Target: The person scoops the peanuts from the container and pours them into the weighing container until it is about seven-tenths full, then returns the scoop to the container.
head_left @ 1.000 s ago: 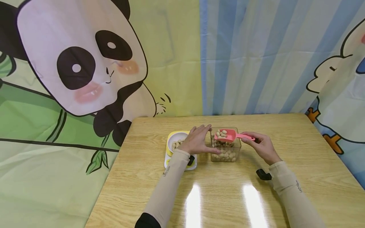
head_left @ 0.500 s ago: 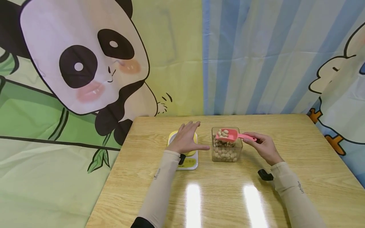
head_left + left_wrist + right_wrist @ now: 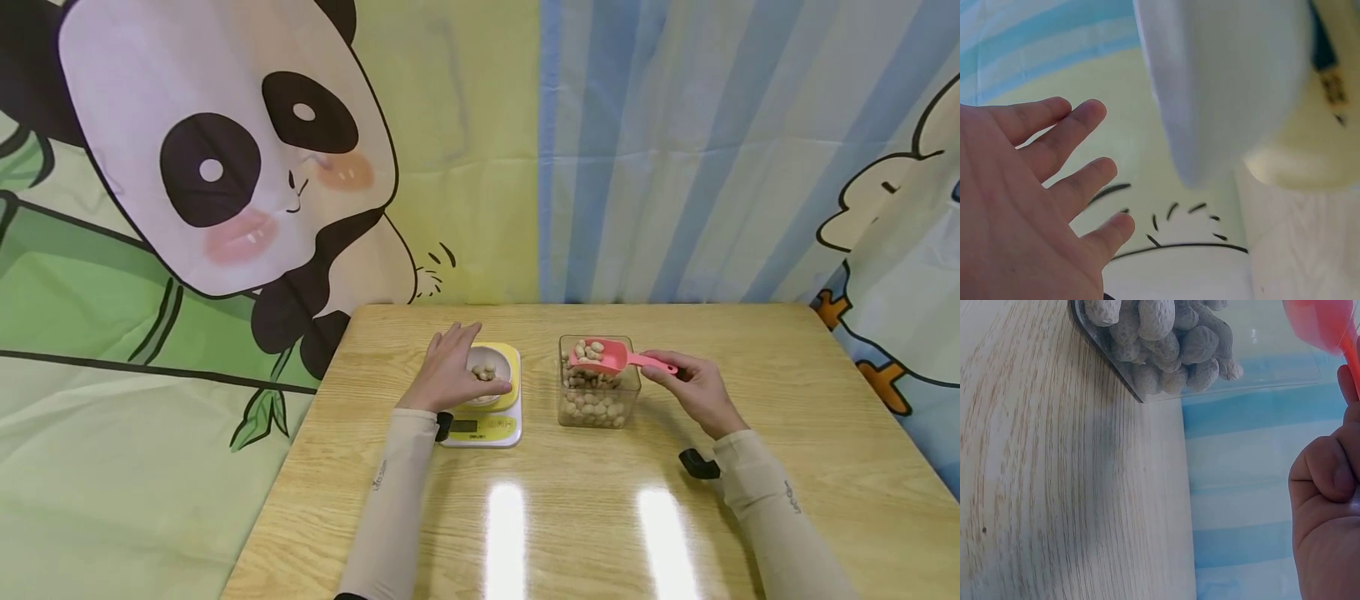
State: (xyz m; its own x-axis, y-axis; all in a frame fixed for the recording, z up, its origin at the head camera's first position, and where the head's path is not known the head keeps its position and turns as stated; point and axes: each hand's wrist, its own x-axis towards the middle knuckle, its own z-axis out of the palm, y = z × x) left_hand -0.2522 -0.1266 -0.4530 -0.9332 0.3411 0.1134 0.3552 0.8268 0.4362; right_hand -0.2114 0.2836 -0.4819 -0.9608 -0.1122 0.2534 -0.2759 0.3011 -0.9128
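My right hand [image 3: 697, 392] grips the handle of a pink scoop [image 3: 615, 357], which carries several peanuts level over the clear container [image 3: 637, 390]. Through its wall, many peanuts [image 3: 1200, 344] show in the right wrist view. A yellow-and-white kitchen scale [image 3: 512, 428] stands left of the container, bearing a white bowl [image 3: 507, 363] with some peanuts [image 3: 484, 372] in it. At the bowl's left side is my left hand [image 3: 448, 372], fingers spread and thumb reaching across the bowl's front. In the left wrist view its fingers [image 3: 1088, 181] stand apart from the bowl; the thumb is out of sight there.
The wooden table [image 3: 585, 517] extends toward me and to both sides. A cloth backdrop [image 3: 480, 167] with cartoon animals hangs behind its far edge. Black wrist-camera parts [image 3: 699, 464] jut out beside each sleeve.
My left hand has moved left from beside the container, across the scale, to the bowl's left side, uncovering the scale's front. My right hand and the loaded scoop stay nearly still over the container.
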